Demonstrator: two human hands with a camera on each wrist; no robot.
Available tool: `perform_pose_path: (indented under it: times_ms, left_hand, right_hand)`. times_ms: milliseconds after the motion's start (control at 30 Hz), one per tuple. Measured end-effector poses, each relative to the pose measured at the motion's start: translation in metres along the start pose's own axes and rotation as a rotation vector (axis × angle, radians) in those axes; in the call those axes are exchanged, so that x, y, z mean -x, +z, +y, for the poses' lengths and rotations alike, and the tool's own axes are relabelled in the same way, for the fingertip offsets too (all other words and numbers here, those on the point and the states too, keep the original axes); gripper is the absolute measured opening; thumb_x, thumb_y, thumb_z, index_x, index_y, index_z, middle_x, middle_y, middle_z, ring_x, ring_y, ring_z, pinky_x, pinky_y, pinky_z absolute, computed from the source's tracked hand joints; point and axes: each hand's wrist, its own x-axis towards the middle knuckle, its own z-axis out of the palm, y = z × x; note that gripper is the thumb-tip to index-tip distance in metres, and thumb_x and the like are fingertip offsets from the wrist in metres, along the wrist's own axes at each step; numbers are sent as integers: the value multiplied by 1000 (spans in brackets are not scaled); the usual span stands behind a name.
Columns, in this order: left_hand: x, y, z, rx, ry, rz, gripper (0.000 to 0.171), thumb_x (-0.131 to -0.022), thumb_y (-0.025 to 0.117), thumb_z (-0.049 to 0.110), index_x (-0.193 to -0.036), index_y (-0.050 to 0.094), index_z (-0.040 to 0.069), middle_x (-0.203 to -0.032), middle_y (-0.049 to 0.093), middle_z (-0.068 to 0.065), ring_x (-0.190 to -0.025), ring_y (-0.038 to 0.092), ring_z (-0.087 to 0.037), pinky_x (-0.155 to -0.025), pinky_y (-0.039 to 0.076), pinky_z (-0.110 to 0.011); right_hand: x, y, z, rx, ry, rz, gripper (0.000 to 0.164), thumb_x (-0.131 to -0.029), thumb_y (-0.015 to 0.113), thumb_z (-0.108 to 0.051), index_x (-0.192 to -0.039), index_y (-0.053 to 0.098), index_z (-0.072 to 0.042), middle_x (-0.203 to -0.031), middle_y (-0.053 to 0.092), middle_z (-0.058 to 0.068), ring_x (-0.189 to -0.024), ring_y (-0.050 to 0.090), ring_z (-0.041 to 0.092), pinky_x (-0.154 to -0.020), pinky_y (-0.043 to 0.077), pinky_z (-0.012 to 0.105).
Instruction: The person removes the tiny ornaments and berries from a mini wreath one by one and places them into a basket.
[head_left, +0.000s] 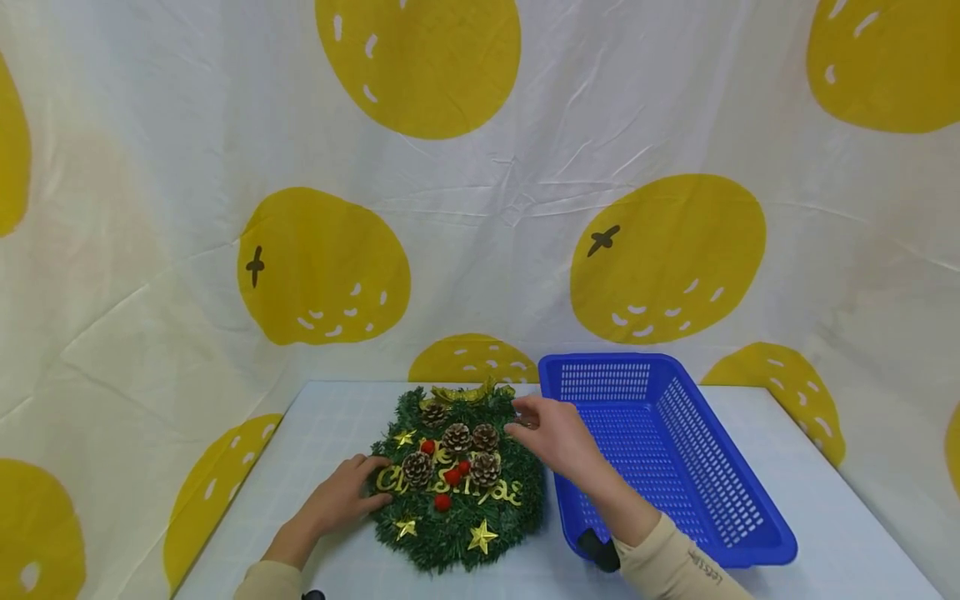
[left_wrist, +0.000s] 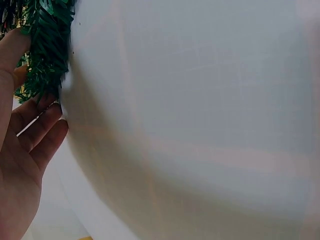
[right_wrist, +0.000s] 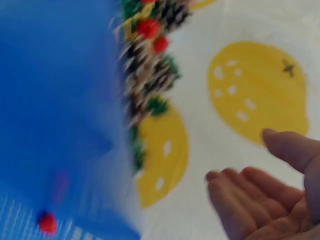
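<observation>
A green Christmas wreath [head_left: 517, 508] lies on the table, trimmed with pinecones [head_left: 457, 437], red balls [head_left: 442, 502], gold stars [head_left: 482, 536], gold lettering and a gold ribbon at its far edge. My left hand [head_left: 345, 494] holds the wreath's left edge; in the left wrist view its thumb and fingers [left_wrist: 50, 142] sit on either side of the green tinsel. Raised by the wreath's upper right edge is my right hand [head_left: 555, 433], its fingers [right_wrist: 240, 200] relaxed and apart from the thumb, with nothing visible between them.
A blue plastic basket [head_left: 723, 450] stands right of the wreath, under my right forearm. A small red round thing [right_wrist: 47, 223] shows against it in the right wrist view. Behind the white table [head_left: 300, 450] hangs a cloth [head_left: 487, 275] printed with yellow fruit.
</observation>
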Motion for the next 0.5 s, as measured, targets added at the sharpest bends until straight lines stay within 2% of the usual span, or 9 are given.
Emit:
perform_pose_path:
  times_ms: [133, 267, 500]
  left_hand:
    - [-1, 1, 0, 9, 0, -7, 56, -84, 74, 48, -129, 59, 18, -114, 56, -4, -107, 55, -29, -83, 49, -52]
    - [-1, 2, 0, 15, -9, -14, 56, -83, 75, 46, -129, 59, 19, -113, 56, -3, -106, 55, -28, -83, 49, -52]
    - [1, -1, 1, 15, -8, -13, 56, -83, 76, 46, -128, 59, 17, -111, 56, -3, -104, 56, -29, -81, 50, -52]
  right_hand:
    - [9, 12, -13, 4, -26, -24, 44, -92, 70, -25, -129, 62, -3, -122, 65, 16, -108, 64, 32, -86, 52, 48]
    - [16, 23, -20, -51, -16, -54, 49, -93, 69, -30, -133, 59, -4, -126, 63, 16, -111, 63, 33, -87, 52, 48]
    - [28, 59, -19, -88, 4, -23, 56, -91, 71, -31, -137, 55, -4, -133, 59, 17, -119, 57, 36, -93, 48, 52]
